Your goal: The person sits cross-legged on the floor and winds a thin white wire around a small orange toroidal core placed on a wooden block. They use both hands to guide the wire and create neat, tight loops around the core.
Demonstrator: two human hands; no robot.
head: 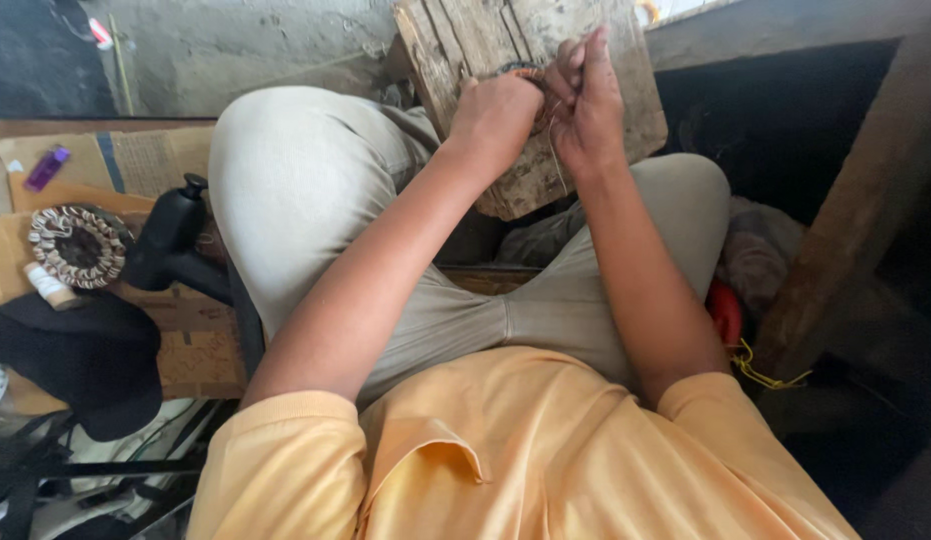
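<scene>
We prop the wooden board (pixel 530 100) on our knees so both hands work steady: left hand (pixel 495 115) fisted on the braided band (pixel 520 71), right hand (pixel 585 105) pinching thread.

1. Hands: two, left (pixel 495 115) and right (pixel 585 100).
2. Wooden board (pixel 585 40): one.
3. Woven rings: two, (pixel 523 70) and (pixel 80 245).
4. Purple lighter (pixel 47 168): one.
5. Black cap (pixel 85 360): one.

cardboard (pixel 135 160) | flattened brown sheets, blue stripe | floor, left of the knee
</scene>
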